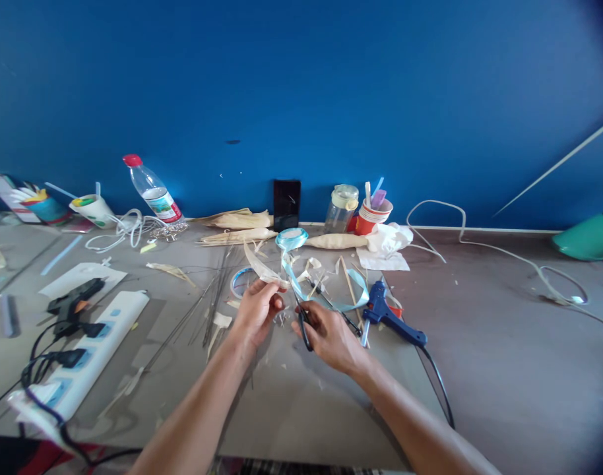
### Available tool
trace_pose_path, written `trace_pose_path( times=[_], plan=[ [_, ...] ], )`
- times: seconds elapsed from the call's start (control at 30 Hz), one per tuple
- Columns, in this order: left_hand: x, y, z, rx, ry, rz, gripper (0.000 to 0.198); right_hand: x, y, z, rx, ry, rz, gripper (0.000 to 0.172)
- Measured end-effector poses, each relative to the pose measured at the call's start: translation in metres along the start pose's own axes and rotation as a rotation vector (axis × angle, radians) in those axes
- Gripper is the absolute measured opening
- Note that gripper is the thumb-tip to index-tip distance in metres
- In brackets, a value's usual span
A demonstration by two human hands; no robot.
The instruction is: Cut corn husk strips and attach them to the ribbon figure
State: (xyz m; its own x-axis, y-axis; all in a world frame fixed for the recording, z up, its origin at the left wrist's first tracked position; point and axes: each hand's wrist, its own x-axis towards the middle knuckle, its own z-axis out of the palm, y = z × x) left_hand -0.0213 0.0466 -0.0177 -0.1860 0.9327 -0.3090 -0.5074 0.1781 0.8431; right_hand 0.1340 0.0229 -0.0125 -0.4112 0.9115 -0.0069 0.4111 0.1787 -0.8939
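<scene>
My left hand (256,313) pinches a pale, thin piece of corn husk (262,267), which curves up and to the left from the fingers. In my right hand (331,336) is a pair of scissors (304,330) with dark handles. The blades point up and away, close beside the husk's right end; I cannot tell whether they touch it. Just beyond the hands lie a roll of light blue ribbon (291,238), with a loose length trailing down to the right, and a ring of tape (241,282). Small husk scraps are scattered around them.
To the right lies a blue glue gun (393,313) with its cord. A white power strip (91,353) and a black glue gun (76,303) are on the left. Along the blue wall stand a bottle (156,191), a phone (286,204), a jar (341,210) and red cups (373,216). Thin wires (215,290) lie left of centre.
</scene>
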Motion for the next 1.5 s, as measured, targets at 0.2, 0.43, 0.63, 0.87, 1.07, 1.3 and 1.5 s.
trace_pose_path(
  times=[0.2,0.43,0.63,0.87,1.07,1.3,1.5],
  plan=[
    [0.0024,-0.0002,-0.0030,0.006,0.002,-0.004,0.016,0.0011,0.0032,0.0003,-0.008,-0.016,-0.003,0.019],
    [0.0029,0.0002,-0.0041,0.016,-0.002,0.008,0.015,0.0008,0.0030,-0.0002,-0.001,-0.019,0.004,0.020],
    [0.0037,0.0020,-0.0053,0.028,-0.010,0.031,0.017,0.0016,0.0012,-0.0010,-0.026,-0.023,0.005,0.018],
    [0.0032,0.0055,-0.0055,0.005,-0.007,0.039,0.021,0.0005,0.0004,-0.0009,-0.030,-0.051,0.016,0.016],
    [0.0049,0.0047,-0.0071,0.012,-0.021,0.055,0.025,0.0026,0.0003,-0.0009,-0.031,-0.057,0.023,0.014],
    [0.0077,0.0043,-0.0088,-0.006,-0.002,0.061,0.034,0.0011,0.0004,0.0003,-0.028,-0.069,0.020,0.011],
    [0.0096,0.0046,-0.0094,0.029,0.022,0.092,0.037,0.0002,-0.0007,0.0009,-0.028,-0.077,0.023,0.010]
  ],
)
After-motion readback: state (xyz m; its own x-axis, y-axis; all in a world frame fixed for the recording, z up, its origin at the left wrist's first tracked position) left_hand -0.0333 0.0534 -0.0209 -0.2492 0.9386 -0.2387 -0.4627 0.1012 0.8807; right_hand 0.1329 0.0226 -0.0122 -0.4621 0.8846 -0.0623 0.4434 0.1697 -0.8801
